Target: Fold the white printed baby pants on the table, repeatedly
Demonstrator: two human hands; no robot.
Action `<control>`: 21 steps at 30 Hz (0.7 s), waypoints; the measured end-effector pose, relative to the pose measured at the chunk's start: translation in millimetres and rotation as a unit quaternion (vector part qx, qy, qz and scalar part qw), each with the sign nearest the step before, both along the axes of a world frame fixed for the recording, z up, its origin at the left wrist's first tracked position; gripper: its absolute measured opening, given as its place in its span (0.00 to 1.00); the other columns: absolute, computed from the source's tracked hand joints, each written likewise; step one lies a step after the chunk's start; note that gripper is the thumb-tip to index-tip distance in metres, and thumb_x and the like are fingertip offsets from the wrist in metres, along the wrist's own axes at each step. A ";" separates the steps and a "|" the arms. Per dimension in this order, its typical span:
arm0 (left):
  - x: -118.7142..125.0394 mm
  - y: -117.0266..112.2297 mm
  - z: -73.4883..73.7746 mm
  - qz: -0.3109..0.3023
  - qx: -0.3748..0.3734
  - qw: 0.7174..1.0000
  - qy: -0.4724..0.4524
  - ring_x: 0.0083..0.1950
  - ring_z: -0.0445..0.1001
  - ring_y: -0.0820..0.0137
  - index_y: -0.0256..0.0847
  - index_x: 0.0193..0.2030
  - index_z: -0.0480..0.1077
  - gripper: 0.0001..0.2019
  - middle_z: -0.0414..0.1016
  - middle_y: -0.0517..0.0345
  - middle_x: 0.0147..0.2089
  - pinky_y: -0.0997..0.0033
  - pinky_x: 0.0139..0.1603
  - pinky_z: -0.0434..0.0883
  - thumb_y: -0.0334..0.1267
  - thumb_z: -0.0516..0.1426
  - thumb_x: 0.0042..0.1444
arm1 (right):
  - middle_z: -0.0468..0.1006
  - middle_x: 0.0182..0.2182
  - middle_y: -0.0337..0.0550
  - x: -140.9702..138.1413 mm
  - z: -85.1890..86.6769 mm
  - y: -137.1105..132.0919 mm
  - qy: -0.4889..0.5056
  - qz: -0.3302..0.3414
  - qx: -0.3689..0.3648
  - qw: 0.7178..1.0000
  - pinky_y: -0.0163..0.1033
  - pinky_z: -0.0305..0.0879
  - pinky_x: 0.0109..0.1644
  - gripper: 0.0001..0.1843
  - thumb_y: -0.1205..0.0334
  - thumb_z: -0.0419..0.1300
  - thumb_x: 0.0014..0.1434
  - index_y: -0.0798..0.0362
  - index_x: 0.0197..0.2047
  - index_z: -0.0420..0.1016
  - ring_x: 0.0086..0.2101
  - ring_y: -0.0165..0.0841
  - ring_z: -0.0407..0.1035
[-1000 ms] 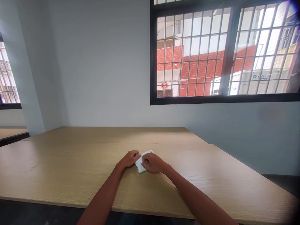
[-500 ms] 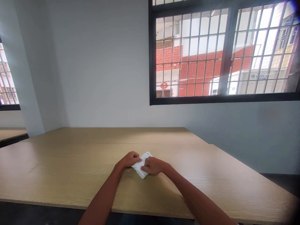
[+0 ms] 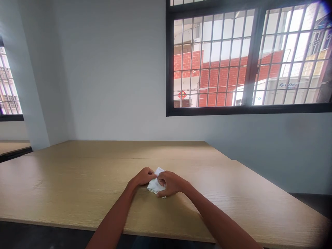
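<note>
A small folded white cloth [image 3: 154,186] lies on the wooden table in front of me, partly covered by my hands. My left hand [image 3: 145,176] is closed at the cloth's left edge, its fingers curled and its thumb on the fabric. From the right, my right hand [image 3: 171,183] grips the cloth, fingers curled over the upper part and thumb down near the lower edge. The fingertips of this hand are partly hidden. A corner of the cloth sticks up between the hands at the far side.
The wide light-wood table [image 3: 77,193] spreads around both hands, with a seam across its far part. Behind it stand a pale wall [image 3: 116,76] and a barred window [image 3: 212,62]. Another tabletop [image 3: 14,146] shows at the far left.
The cloth has shifted and its visible shape has changed under the right hand. My right thumb has moved down and away from the fingers. My left hand has stayed nearly still.
</note>
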State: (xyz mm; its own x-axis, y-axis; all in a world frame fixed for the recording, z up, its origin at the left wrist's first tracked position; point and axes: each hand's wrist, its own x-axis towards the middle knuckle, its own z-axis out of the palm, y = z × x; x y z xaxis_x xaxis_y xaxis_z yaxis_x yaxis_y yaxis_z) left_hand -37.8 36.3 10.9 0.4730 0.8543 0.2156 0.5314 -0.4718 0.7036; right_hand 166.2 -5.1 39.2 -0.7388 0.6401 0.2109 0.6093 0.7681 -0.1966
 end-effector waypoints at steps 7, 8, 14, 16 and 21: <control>-2.7 5.6 -4.4 0.036 0.069 0.996 -0.039 0.40 0.66 0.70 0.43 0.54 0.65 0.24 0.63 0.56 0.47 0.74 0.40 0.66 0.34 0.56 0.48 | 0.69 0.30 0.35 6.4 6.6 7.3 -0.031 -0.037 0.038 0.998 0.32 0.47 0.28 0.14 0.65 0.66 0.44 0.52 0.32 0.64 0.29 0.29 0.60; -3.0 6.1 -4.5 0.036 0.075 0.996 -0.036 0.42 0.67 0.69 0.45 0.58 0.64 0.27 0.62 0.54 0.51 0.73 0.43 0.68 0.34 0.56 0.48 | 0.69 0.31 0.36 9.5 8.4 9.1 -0.035 -0.047 0.039 0.997 0.32 0.47 0.28 0.14 0.66 0.66 0.44 0.52 0.31 0.64 0.29 0.29 0.60; -1.5 5.2 -2.4 0.006 0.088 0.996 0.020 0.54 0.66 0.60 0.43 0.43 0.77 0.13 0.70 0.52 0.48 0.64 0.57 0.64 0.44 0.55 0.57 | 0.73 0.32 0.39 28.9 14.8 19.5 -0.060 -0.118 0.057 0.990 0.33 0.46 0.29 0.10 0.70 0.64 0.45 0.53 0.31 0.68 0.31 0.32 0.64; -1.5 3.3 -1.2 0.013 0.090 0.996 0.011 0.58 0.64 0.59 0.43 0.41 0.78 0.12 0.69 0.51 0.53 0.64 0.56 0.64 0.45 0.58 0.55 | 0.74 0.33 0.41 35.5 14.2 23.6 -0.061 -0.145 0.068 0.985 0.34 0.47 0.31 0.09 0.72 0.62 0.47 0.53 0.32 0.69 0.33 0.34 0.66; -2.5 -0.7 0.7 -0.021 0.090 0.996 0.000 0.57 0.66 0.58 0.43 0.36 0.77 0.11 0.72 0.54 0.54 0.66 0.55 0.64 0.39 0.66 0.43 | 0.76 0.37 0.43 45.9 15.2 28.5 -0.038 -0.183 0.093 0.978 0.36 0.51 0.38 0.18 0.82 0.53 0.48 0.53 0.36 0.72 0.37 0.35 0.68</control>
